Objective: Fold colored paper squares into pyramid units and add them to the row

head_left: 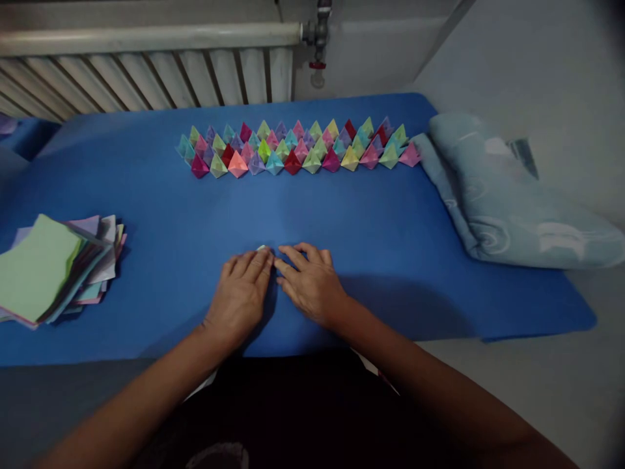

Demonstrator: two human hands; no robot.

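Observation:
My left hand point(242, 293) is palm down near the front of the blue surface, its fingers close together and pressing on a small piece of paper point(262, 247). Only a pale tip of that paper shows past the fingertips; its shape is hidden. Just to the right, my right hand point(312, 284) lies with its fingers spread, their tips close to the left hand's fingertips. Nothing shows in the right hand. Farther back stand several rows of small folded paper pieces point(303, 148) in many colours, with pointed tops.
A stack of coloured paper sheets point(39, 270), pale green on top, lies at the left. At the right a folded grey-blue blanket point(508, 195) rests over the edge of the blue padded surface point(161, 208). Behind are a white radiator point(215, 78) and a pipe valve point(318, 64).

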